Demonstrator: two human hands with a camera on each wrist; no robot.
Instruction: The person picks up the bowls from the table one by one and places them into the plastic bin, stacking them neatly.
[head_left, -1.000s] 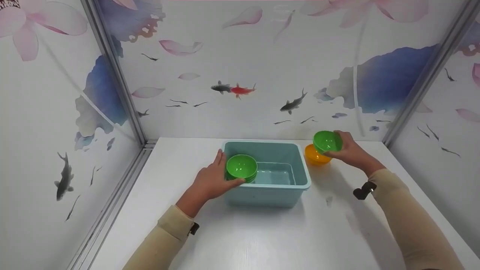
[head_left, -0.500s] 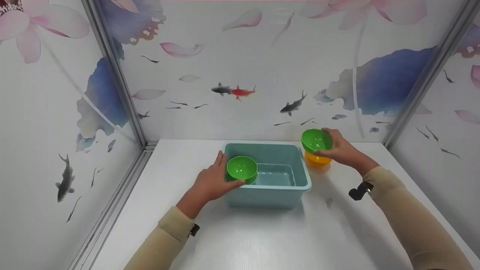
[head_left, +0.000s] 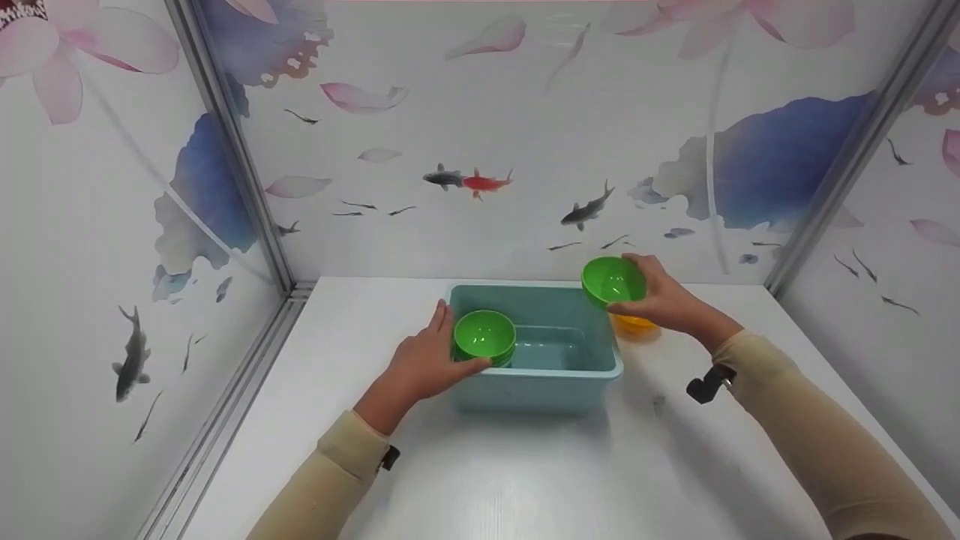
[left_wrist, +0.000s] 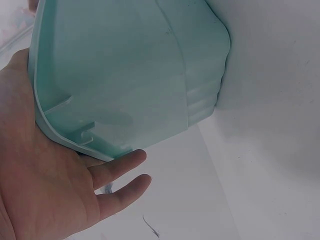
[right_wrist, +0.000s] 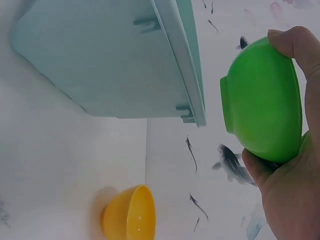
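Observation:
A pale teal plastic tub (head_left: 536,394) stands on the table, seen from outside in both wrist views. Inside its left end sits a stack of green bowls (head_left: 484,335). My left hand (head_left: 424,361) rests on the tub's left front corner, thumb along the rim by the stack, fingers extended beside the left wall. Another green bowl (head_left: 611,281) is pinched at its rim by my right hand (head_left: 664,296), upright in the air over the tub's right rim. Below it, on the table right of the tub, is an orange bowl (right_wrist: 129,215), partly hidden in the head view.
White panels printed with fish and petals enclose the table (head_left: 495,472) at the back and both sides. A grey metal rail (head_left: 225,390) runs along the left edge. The back panel (head_left: 360,247) stands close behind the tub.
My right hand has carried the green bowl leftward, from above the orange bowl to the tub's right rim. My left hand and the stack have stayed in place.

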